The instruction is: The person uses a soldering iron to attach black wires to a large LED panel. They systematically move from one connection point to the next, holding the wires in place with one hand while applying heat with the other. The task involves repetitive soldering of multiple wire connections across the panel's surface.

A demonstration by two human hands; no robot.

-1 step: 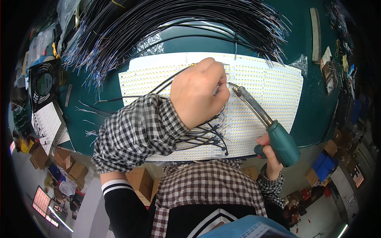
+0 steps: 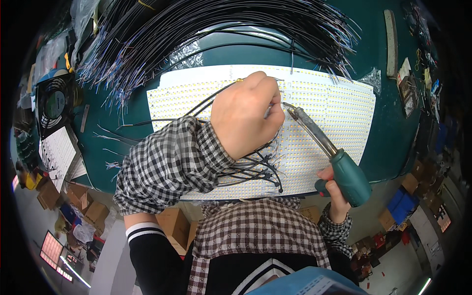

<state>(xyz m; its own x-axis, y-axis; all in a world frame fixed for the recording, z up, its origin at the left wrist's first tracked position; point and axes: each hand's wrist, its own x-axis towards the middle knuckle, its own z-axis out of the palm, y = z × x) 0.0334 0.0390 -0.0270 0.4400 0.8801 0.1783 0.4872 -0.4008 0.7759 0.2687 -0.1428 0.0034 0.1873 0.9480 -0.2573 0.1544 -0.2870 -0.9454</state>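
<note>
My left hand [image 2: 248, 110] is closed in a pinch over the white LED strip boards [image 2: 324, 123], its back toward me. What lies between its fingertips is hidden; black cables [image 2: 204, 104] run in under this hand. Gripped in my right hand [image 2: 337, 199] is a soldering iron [image 2: 350, 179] with a thick green handle and a metal shaft. Its bent tip comes down on the boards right beside my left fingertips. Below my left hand, several short black cables [image 2: 255, 169] with bared ends lie across the boards.
A big bundle of black cables [image 2: 221, 19] with stripped coloured ends arches across the back of the green table [image 2: 393, 132]. At the left stand a black fan [image 2: 55, 103] and papers [image 2: 59, 152]. A plastic bag [image 2: 371, 78] and a pale bar [image 2: 391, 44] lie at the right.
</note>
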